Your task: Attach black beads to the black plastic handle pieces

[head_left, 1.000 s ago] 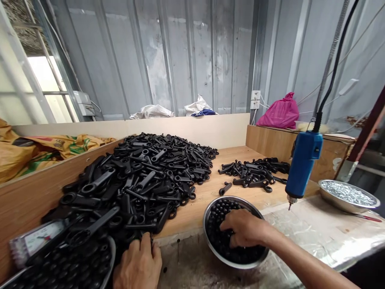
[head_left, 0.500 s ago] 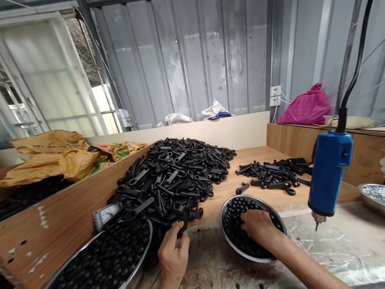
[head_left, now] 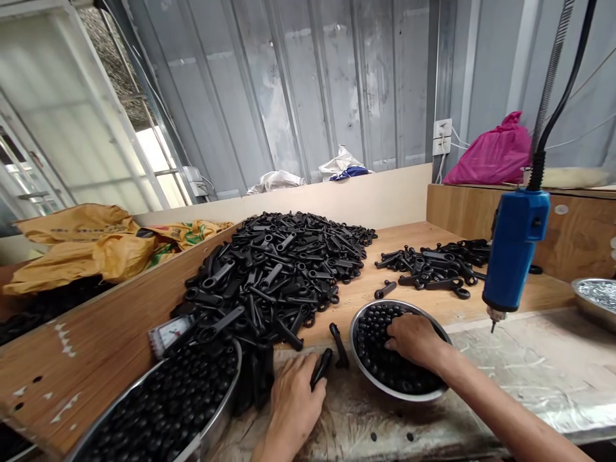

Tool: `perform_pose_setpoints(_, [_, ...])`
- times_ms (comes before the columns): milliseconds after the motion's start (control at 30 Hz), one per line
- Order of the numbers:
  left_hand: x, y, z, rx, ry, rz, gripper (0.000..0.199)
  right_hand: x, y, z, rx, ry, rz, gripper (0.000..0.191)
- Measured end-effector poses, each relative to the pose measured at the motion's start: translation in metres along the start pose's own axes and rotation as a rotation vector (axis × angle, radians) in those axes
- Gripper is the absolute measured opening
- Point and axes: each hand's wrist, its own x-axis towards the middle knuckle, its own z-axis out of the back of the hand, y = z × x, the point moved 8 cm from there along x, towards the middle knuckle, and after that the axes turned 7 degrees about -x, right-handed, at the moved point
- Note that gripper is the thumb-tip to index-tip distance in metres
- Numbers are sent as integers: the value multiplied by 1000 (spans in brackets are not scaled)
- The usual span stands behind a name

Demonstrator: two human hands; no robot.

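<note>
My left hand (head_left: 296,393) is closed on a black ring-ended handle (head_left: 321,367), held upright between thumb and fingers just above the worktop. Another black handle (head_left: 339,345) lies loose between this hand and a metal bowl (head_left: 400,396) of small black balls (head_left: 373,333). My right hand (head_left: 412,339) is in that bowl, its fingers bent together among the balls; whatever they pinch is hidden. Behind my left hand rises a big heap of similar black handles (head_left: 283,263).
A larger bowl of black balls (head_left: 163,404) stands front left, beside a wooden partition (head_left: 96,353). A blue electric screwdriver (head_left: 516,247) hangs bit-down at the right. A smaller pile of black handles (head_left: 433,266) lies behind the right bowl. Far right is a metal bowl of silvery pieces (head_left: 599,298).
My left hand has moved right, away from the heap's front edge. A loose handle now lies by the right bowl. My right hand stays among the balls. The view has shifted slightly.
</note>
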Motion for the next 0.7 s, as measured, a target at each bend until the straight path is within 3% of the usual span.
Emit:
perform_pose_setpoints(167, [18,15,-4,-340,27,165,38,-10,-5,5,87,17,86,17])
perform_pose_setpoints(300, [12,29,8,-762,7,295,58,-15,-22,14,65,1,9,23])
perform_pose_setpoints(400, [1,37,18,-927,-68,354,72,-13,-31,14,-16,40,-73,22])
perform_pose_setpoints(533, [-8,47,10,-828,-70,400,64,-5,-20,5,-112,127,-76,21])
perform_pose_setpoints(700, [-13,41,10,-284,32,281,49,2,-3,-3,-157,196,-38,18])
